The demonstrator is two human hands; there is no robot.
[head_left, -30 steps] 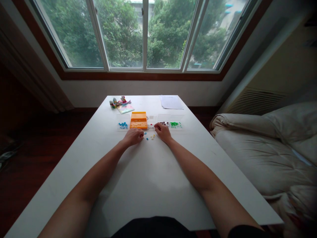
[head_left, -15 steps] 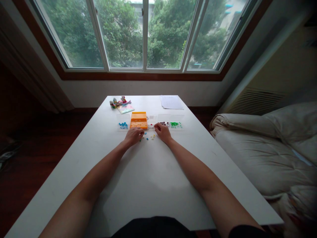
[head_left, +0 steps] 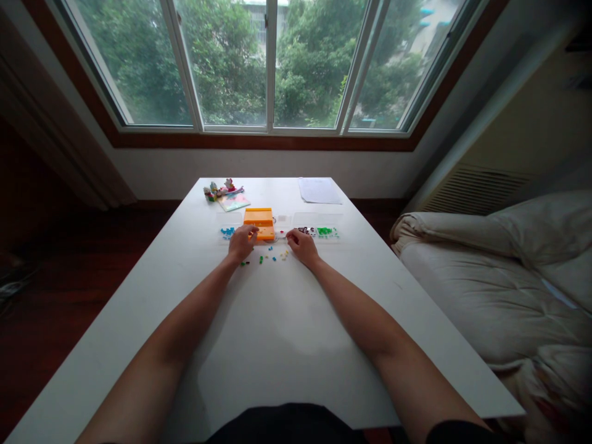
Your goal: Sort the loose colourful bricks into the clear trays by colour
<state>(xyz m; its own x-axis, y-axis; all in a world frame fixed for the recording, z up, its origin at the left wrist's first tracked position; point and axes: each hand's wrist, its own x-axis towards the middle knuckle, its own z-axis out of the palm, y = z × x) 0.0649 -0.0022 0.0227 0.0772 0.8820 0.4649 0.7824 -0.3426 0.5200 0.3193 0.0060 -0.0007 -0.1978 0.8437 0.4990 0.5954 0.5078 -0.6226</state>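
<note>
My left hand [head_left: 242,242] reaches over the front left of an open orange case [head_left: 259,216], fingers stretched forward and slightly apart, nothing visible in them. Small pale pieces lie in the case, partly hidden by the hand. My right hand [head_left: 303,248] rests on the table in front of dark little pieces [head_left: 306,230] in a clear box. Its fingers are pinched together; whatever they hold is too small to make out. Between the hands lie several loose tiny bricks: green ones [head_left: 261,259], a blue one [head_left: 274,259] and yellow ones [head_left: 284,254].
Blue pieces [head_left: 227,232] fill a clear box at left, and green pieces [head_left: 325,232] another at right. Small toy figures [head_left: 229,184] and a shiny card [head_left: 234,202] lie at the back left of the white table [head_left: 296,345]. Paper sheets [head_left: 319,190] lie at the back right.
My left hand has moved left and forward from the loose bricks to the orange case, uncovering green and dark pieces on the table. My right hand stays almost in place.
</note>
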